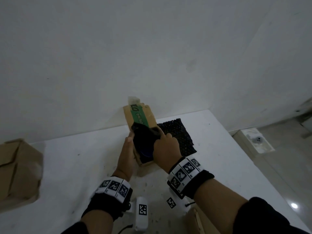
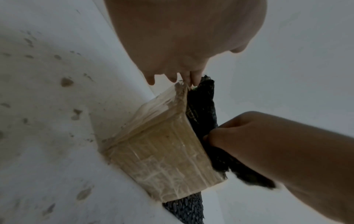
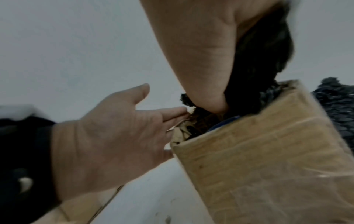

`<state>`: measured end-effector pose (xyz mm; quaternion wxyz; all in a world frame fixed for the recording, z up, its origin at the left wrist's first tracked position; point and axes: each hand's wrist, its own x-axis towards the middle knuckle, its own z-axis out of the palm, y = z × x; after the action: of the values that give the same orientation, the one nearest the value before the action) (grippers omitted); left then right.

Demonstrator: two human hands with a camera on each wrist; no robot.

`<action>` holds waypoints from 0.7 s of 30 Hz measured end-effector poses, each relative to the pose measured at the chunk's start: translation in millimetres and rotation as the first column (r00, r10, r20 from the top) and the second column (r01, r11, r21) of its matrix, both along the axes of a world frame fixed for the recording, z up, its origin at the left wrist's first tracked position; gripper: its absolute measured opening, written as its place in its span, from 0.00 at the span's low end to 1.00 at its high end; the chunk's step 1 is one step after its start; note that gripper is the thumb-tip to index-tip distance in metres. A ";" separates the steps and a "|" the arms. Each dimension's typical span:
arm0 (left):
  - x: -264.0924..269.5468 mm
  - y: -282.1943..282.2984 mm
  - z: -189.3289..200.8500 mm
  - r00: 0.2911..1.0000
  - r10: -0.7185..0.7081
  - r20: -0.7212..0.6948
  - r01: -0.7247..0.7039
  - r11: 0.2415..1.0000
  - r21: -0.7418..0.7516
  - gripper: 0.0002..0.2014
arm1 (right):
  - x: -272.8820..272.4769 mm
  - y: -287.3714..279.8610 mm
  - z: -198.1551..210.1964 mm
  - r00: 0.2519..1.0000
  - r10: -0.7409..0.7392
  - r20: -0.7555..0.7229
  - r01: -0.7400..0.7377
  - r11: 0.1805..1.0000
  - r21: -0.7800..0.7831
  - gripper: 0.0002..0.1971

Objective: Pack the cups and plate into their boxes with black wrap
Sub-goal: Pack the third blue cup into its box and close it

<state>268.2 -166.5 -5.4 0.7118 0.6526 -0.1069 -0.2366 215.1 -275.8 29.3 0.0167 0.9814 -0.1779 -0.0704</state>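
A small box [image 1: 141, 125] stands open near the far edge of the table [image 1: 84, 157], close to the wall, its taped flap leaning back so the mouth stays clear. Down in that mouth sits a bundle of black wrap [image 1: 143, 142] with a dark blue rim [image 1: 147, 153] showing through, most likely a cup or the plate; I cannot tell which.

The left hand [image 1: 127, 154] lies along the box's left wall with fingers straight and flat, thumb apart, pressing rather than gripping; it seems to brace the box so it does not slide or tip while the load goes in. The right hand [image 1: 166, 149] has its fingers curled into the wrap at the box's opening, pinching the loose material, apparently to stuff it down around the item as padding.

A second sheet [image 1: 179, 137] of wrap lies flat just beside the box on its right, partly under it, ready for the next piece. A larger carton [image 1: 18, 171] waits at the left edge, and another carton corner [image 1: 200, 222] shows at the near edge
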 end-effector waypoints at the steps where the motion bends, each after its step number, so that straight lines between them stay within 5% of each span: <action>1: -5.6 0.6 7.9 1.000 -0.019 -0.021 0.018 0.999 -0.037 0.22 | 0.8 4.1 0.7 0.999 0.011 -0.048 -0.012 1.000 -0.023 0.08; 6: -14.8 -2.4 18.1 0.994 -0.031 -0.103 0.015 0.988 -0.155 0.24 | 2.2 18.5 -4.1 0.992 -0.017 -0.128 0.027 0.997 0.075 0.11; 12: -3.9 3.8 -1.5 0.992 -0.029 -0.125 0.020 0.997 -0.071 0.24 | 7.7 15.2 1.3 0.967 -0.245 -0.067 0.251 0.883 0.397 0.31; 18: -5.8 6.6 -5.0 0.992 -0.040 -0.123 0.035 0.999 -0.040 0.24 | 25.4 11.4 -3.4 0.922 -0.355 -0.154 0.385 0.814 0.435 0.34; 21: -6.0 3.9 -4.6 0.993 -0.026 -0.112 0.025 1.000 -0.015 0.24 | 29.1 4.1 0.0 0.926 -0.352 -0.139 0.377 0.832 0.406 0.25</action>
<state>262.2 -162.6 -10.0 0.7180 0.6320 -0.0768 -0.2812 244.2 -271.7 29.3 -0.2063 0.9066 -0.3412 -0.1378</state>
